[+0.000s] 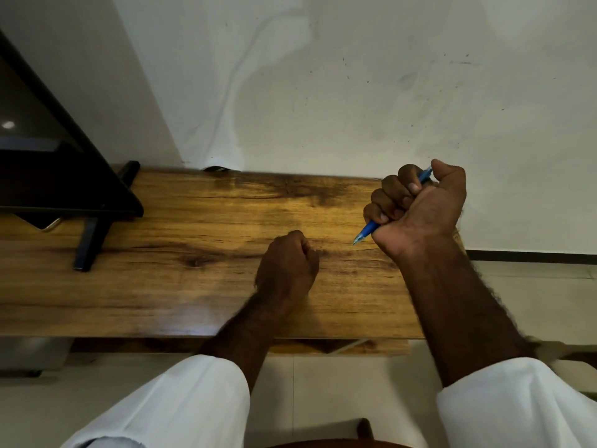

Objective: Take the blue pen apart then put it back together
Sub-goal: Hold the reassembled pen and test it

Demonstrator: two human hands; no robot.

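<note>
- While the right hand (420, 205) wraps its fingers (392, 189) tight around the blue pen (366, 231), the pen sits whole above the bench (193, 221).
- Its tip slants down toward the left hand (287, 266), a closed, empty-looking fist nearby.

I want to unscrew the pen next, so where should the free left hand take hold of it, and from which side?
Probably the tip section of the blue pen, coming in from the left. That tapered end juts down-left out of the right hand, toward the left hand fisted on the table; the fist hides the barrel.
</note>
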